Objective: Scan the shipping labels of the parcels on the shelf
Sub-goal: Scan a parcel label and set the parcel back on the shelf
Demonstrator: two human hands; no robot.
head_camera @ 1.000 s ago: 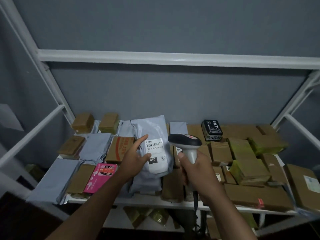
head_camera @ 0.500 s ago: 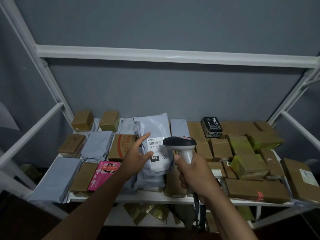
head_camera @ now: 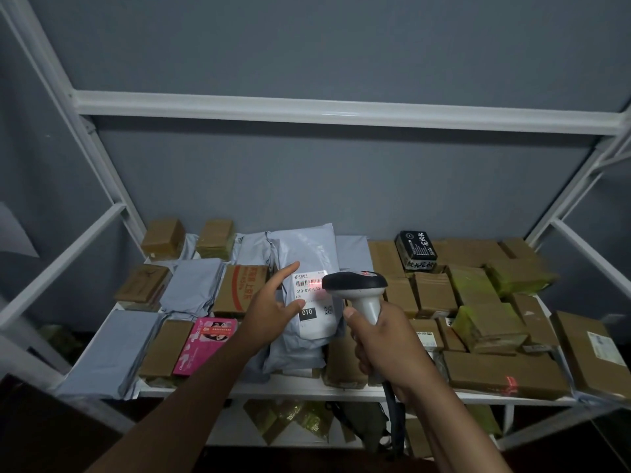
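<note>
A grey poly mailer [head_camera: 305, 247] stands tilted up in the middle of the white shelf [head_camera: 300, 387], its white shipping label [head_camera: 312, 303] facing me. My left hand [head_camera: 269, 310] holds the mailer's left edge, index finger stretched along the label's top corner and thumb on its lower left. My right hand [head_camera: 379, 339] grips the handle of a grey and black barcode scanner [head_camera: 355, 285]. The scanner's head sits just right of the label, and a red glow lies on the barcode.
Brown cardboard parcels [head_camera: 437, 295] crowd the shelf's right half, with a black box [head_camera: 416, 249] at the back. More grey mailers [head_camera: 102, 353], a pink packet [head_camera: 205, 343] and small cartons lie on the left. White rack bars [head_camera: 341, 112] frame the shelf; more parcels sit below.
The scanner has moved left and closer to the label, and red scan light now falls on the barcode. My left hand keeps hold of the mailer.
</note>
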